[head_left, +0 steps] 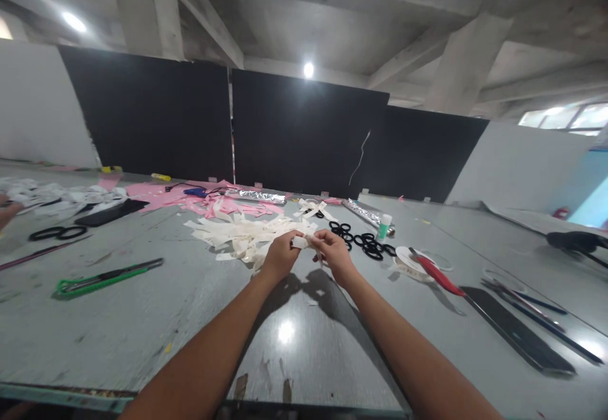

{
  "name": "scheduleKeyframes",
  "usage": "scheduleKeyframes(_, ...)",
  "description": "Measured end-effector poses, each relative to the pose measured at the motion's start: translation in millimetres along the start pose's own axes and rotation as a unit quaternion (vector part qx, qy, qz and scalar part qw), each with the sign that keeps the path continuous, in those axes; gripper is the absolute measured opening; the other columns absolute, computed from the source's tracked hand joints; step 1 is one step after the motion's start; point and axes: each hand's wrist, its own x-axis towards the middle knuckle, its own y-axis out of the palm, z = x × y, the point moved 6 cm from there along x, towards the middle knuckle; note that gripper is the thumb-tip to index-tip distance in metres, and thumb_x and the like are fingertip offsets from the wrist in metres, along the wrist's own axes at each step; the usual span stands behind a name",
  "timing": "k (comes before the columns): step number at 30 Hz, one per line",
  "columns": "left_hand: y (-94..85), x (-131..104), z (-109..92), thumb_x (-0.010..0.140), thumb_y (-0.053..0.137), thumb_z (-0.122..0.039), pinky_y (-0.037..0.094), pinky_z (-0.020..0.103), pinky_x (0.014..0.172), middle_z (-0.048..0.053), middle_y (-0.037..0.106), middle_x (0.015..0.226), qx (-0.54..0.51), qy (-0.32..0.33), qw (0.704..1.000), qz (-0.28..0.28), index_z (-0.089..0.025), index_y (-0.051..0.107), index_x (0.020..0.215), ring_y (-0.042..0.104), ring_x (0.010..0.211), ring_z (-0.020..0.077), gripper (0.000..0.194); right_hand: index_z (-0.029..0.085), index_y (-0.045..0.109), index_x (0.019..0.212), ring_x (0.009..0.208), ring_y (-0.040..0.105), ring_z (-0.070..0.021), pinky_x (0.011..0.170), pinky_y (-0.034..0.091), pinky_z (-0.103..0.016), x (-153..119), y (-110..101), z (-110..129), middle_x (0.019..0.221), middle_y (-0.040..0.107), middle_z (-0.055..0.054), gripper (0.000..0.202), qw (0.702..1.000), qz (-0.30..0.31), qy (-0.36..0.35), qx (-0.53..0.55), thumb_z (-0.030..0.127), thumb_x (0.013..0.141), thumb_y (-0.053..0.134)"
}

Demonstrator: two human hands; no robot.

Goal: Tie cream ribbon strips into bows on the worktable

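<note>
My left hand [282, 254] and my right hand [334, 254] are close together above the table, both closed on a cream fabric strip [299, 242]. The strip is folded or looped between my fingertips; its exact shape is too small to make out. Just behind my left hand lies a loose pile of similar cream strips [237, 233]. Several black rings [368, 243] are scattered on the table to the right of my right hand. Further back, a small group of cream strips [312, 207] lies crossed around a dark ring.
At right are a tape roll [409, 260], red scissors [441, 275] with a dark blade cover, pens [527, 303] and a green-capped glue stick [384, 226]. A green box cutter [109, 277] and black scissors [57, 233] lie left. Another person's hand [7, 211] shows at far left.
</note>
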Motion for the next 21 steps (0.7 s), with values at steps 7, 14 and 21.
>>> scheduleKeyframes(7,9.9,3.4,6.3,0.074,0.050,-0.023,0.037,0.020,0.049,-0.005,0.048,0.053,-0.148,-0.045,0.988,0.012,-0.017,0.056,0.077,0.047,0.046,0.0086,0.009,0.019,0.057,0.077,0.058,0.050,-0.0096,0.048,0.046,-0.020,-5.4,1.4,-1.7,0.074,0.058,-0.001,0.028,0.992,0.043,0.055,0.109,0.043,0.068,0.067)
scheduleKeyframes(14,5.4,1.5,2.4,0.068,0.051,-0.018,0.036,0.019,0.047,-0.005,0.049,0.055,-0.121,-0.041,0.992,-0.013,-0.017,0.057,0.072,0.045,0.046,0.0073,0.007,0.018,0.065,0.081,0.053,0.048,-0.0091,0.044,0.047,-0.021,-2.6,2.1,2.2,0.068,0.058,0.000,0.030,0.999,0.022,0.033,0.026,0.044,0.066,0.069)
scheduleKeyframes(21,2.0,1.2,3.4,0.076,0.050,-0.034,0.039,0.020,0.047,-0.004,0.053,0.064,-0.227,-0.099,0.968,-0.049,-0.018,0.053,0.097,0.051,0.048,0.0082,0.027,0.015,0.067,0.081,0.041,0.043,-0.0076,0.037,0.043,-0.021,3.7,-1.2,-3.0,0.055,0.055,0.002,0.033,1.000,0.000,-0.008,-0.009,0.043,0.065,0.068)
